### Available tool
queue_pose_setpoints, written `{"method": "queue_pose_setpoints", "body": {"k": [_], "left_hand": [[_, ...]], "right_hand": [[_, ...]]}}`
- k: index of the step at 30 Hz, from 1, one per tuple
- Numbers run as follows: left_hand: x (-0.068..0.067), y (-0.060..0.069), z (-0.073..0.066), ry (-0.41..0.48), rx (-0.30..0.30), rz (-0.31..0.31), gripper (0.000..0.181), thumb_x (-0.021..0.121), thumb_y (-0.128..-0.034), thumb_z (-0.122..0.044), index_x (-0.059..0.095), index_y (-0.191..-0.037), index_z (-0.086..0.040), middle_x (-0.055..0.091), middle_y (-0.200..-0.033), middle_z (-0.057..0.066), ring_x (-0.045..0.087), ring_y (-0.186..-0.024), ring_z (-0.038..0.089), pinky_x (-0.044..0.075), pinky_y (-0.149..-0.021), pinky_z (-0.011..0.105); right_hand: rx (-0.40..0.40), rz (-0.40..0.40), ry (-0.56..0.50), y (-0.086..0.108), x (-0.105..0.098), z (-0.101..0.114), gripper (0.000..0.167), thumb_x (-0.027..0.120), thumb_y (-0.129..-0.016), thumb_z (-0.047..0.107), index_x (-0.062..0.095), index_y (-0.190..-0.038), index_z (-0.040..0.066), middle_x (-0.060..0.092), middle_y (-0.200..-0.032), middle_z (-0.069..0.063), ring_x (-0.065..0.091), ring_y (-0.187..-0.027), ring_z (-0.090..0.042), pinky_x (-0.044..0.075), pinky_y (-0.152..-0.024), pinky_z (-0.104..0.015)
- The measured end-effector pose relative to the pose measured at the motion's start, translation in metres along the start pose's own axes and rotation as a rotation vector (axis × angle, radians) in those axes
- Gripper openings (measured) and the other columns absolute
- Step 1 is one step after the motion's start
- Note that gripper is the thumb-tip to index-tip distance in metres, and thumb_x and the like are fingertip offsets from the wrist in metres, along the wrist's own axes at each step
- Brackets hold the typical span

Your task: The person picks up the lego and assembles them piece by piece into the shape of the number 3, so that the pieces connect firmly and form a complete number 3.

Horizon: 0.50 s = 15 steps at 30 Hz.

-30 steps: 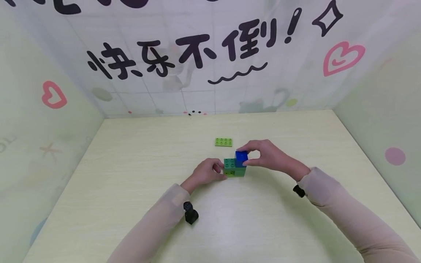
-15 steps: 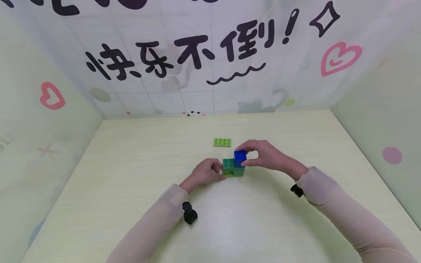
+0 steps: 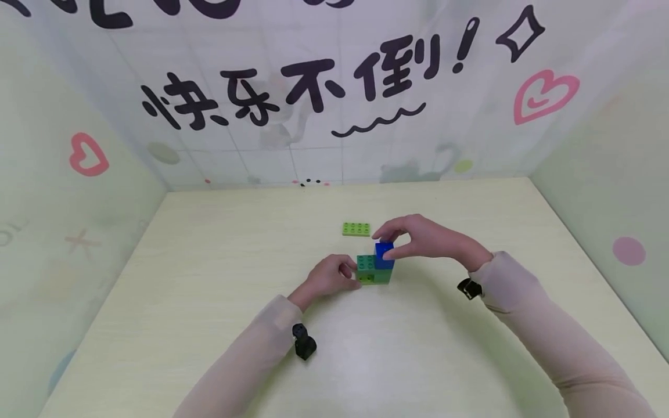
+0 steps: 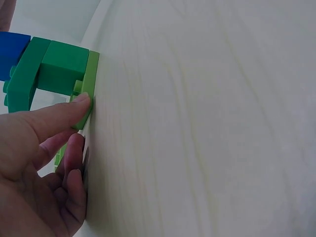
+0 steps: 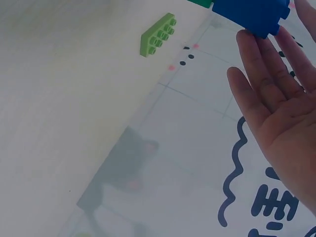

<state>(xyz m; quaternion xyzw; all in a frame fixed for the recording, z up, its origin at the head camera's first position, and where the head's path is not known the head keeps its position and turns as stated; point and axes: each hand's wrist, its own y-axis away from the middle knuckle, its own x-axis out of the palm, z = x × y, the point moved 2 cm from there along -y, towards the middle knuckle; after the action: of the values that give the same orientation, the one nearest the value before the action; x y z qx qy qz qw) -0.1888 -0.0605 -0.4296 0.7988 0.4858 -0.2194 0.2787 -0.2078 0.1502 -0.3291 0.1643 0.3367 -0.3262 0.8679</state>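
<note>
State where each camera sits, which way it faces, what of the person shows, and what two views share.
Head: on the head, facing forward and down at the table; left hand, right hand and sleeves show.
Left wrist: on that wrist, facing the green stack along the table; left hand shows, plus some skin top left.
Right wrist: on that wrist, facing the blue brick and backdrop; right hand shows.
Head and right wrist views share the loose lime plate.
</note>
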Motion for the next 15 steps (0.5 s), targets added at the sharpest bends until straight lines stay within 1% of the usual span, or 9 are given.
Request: {"method": "queue_pose_setpoints", "body": {"k": [4, 9, 15], "left_hand": [[0.001, 0.0, 0.0, 0.007, 0.009, -0.005, 0.026, 0.077, -0.0739, -0.02, 0.065, -0.096, -0.011, 0.059, -0.079, -0.001, 0.052, -0.072, 0.015, 0.04, -0.066, 0.028], [0.001, 0.002, -0.001, 0.01, 0.006, -0.002, 0.026, 0.077, -0.0741, -0.02, 0.065, -0.095, -0.011, 0.059, -0.079, -0.001, 0.052, -0.072, 0.015, 0.04, -0.065, 0.028], [0.0, 0.001, -0.001, 0.005, 0.004, -0.002, 0.026, 0.077, -0.074, -0.02, 0.064, -0.095, -0.01, 0.059, -0.079, -0.001, 0.052, -0.072, 0.015, 0.04, -0.065, 0.028]], "right_hand": [[0.003, -0.025, -0.015, -0.007, -0.006, -0.002, 0.037, 0.068, -0.084, 0.021, 0.06, -0.118, 0.009, 0.062, -0.108, -0.003, 0.058, -0.1, -0.02, 0.044, -0.088, -0.038], [0.007, -0.048, -0.027, -0.021, -0.011, -0.009, 0.034, 0.066, -0.086, 0.02, 0.06, -0.117, 0.007, 0.063, -0.106, -0.005, 0.059, -0.097, -0.019, 0.045, -0.086, -0.038], [0.024, -0.06, -0.036, -0.041, -0.011, -0.024, 0.033, 0.064, -0.087, 0.018, 0.06, -0.116, 0.003, 0.062, -0.109, -0.014, 0.06, -0.095, -0.02, 0.046, -0.085, -0.038]]}}
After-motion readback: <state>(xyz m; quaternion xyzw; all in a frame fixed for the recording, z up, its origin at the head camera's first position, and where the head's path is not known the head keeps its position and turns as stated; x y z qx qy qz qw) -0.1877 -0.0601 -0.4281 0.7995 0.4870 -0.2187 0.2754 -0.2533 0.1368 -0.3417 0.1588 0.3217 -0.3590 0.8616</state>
